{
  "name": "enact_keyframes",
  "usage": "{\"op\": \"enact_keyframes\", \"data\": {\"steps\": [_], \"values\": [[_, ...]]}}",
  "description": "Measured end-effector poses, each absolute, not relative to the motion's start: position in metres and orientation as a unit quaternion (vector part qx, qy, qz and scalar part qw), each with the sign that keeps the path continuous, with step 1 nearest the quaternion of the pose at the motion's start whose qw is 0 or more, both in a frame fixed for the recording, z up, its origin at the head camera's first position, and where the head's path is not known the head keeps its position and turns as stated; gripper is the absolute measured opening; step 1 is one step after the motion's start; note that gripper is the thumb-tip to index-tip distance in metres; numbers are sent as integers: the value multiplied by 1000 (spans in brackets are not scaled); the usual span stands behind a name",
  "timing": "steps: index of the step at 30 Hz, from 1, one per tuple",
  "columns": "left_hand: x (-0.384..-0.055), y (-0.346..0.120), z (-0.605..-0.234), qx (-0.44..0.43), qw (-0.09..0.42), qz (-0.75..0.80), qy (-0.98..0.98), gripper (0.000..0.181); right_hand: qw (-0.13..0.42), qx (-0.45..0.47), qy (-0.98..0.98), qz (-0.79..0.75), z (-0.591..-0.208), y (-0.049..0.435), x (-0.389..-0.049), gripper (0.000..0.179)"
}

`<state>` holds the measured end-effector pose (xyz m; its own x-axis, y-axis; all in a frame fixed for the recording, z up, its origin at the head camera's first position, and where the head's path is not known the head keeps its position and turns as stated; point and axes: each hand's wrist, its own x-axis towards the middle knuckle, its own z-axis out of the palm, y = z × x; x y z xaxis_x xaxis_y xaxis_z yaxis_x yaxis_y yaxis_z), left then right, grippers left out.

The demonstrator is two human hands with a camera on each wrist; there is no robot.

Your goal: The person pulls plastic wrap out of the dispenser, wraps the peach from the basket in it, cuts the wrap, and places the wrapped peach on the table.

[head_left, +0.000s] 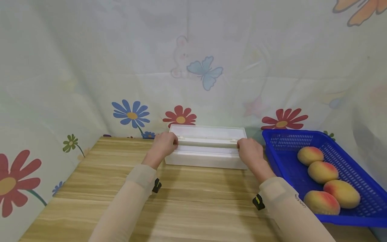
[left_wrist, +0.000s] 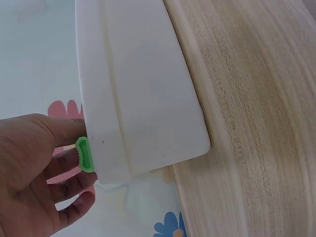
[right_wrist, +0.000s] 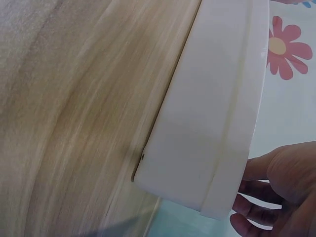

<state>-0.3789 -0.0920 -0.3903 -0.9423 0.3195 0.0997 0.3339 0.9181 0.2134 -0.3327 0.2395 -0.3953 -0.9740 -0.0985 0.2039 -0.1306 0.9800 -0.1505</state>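
Observation:
A long white plastic box [head_left: 208, 160] lies on the wooden table, its lid [head_left: 208, 131] raised at the back. A narrow white bar [head_left: 205, 141] runs lengthwise between lid and base. My left hand [head_left: 164, 144] grips the box's left end, and in the left wrist view its fingers curl round the edge beside a small green piece [left_wrist: 85, 154]. My right hand [head_left: 251, 151] grips the opposite end; the right wrist view shows its thumb and fingers [right_wrist: 256, 210] at the corner. The box's inside and parts of the fingertips are hidden.
A blue plastic basket [head_left: 273, 161] stands at the right, close to my right forearm, with several mangoes [head_left: 323, 172] in it. Behind the table [head_left: 196, 205] hangs a pale curtain [head_left: 136, 67] printed with flowers and a butterfly.

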Motion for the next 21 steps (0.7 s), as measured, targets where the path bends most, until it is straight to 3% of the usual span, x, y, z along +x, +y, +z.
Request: {"op": "enact_keyframes", "data": {"steps": [8, 21], "values": [[-382, -92, -395, -173, 45, -103, -978, 9, 127, 59, -986, 86, -398, 240, -332, 20], [-384, -90, -394, -172, 56, -98, -979, 10, 129, 60, -987, 78, -399, 240, -332, 11]]}}
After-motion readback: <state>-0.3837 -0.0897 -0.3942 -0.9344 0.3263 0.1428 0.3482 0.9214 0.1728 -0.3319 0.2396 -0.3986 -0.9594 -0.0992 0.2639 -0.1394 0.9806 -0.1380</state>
